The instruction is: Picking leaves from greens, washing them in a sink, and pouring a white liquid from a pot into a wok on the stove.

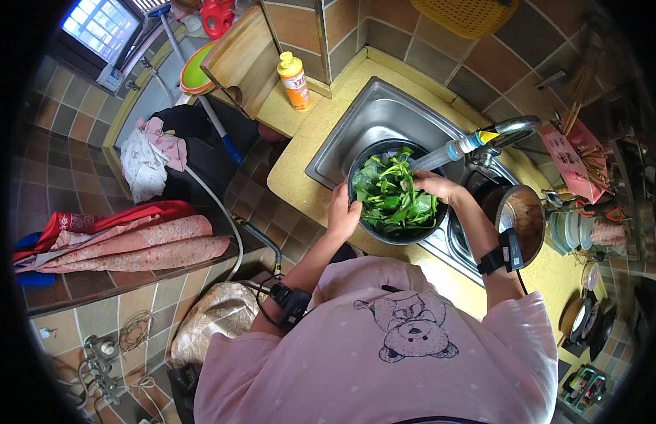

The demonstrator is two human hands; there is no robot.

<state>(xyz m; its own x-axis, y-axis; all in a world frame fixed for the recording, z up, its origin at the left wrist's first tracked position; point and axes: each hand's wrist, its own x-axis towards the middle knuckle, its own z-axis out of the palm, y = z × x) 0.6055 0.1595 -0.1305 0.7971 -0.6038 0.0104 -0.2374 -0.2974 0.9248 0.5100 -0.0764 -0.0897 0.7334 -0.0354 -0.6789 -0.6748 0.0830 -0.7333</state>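
A dark round pot (399, 242) full of leafy greens (394, 204) is over the steel sink (360, 122). My left hand (343, 212) grips its left rim, thumb towards the leaves. On the opposite side, my right hand (436, 186) reaches over the rim, its fingers closed on the greens; some fingertips are hidden among stems. Water (431, 158) pours from the chrome faucet (519, 126), through a blue-and-white nozzle (458, 148), into the pot beside my right fingers. Bubbly water shows at the pot's upper left.
Right of the pot, a wooden-looking round vessel (521, 222) leans over the second basin. An orange bottle (295, 82) stands by a wooden board (243, 58) behind the sink. A pink chopstick holder (566, 159) is at the wall. Cloths (137, 238) lie on the left ledge.
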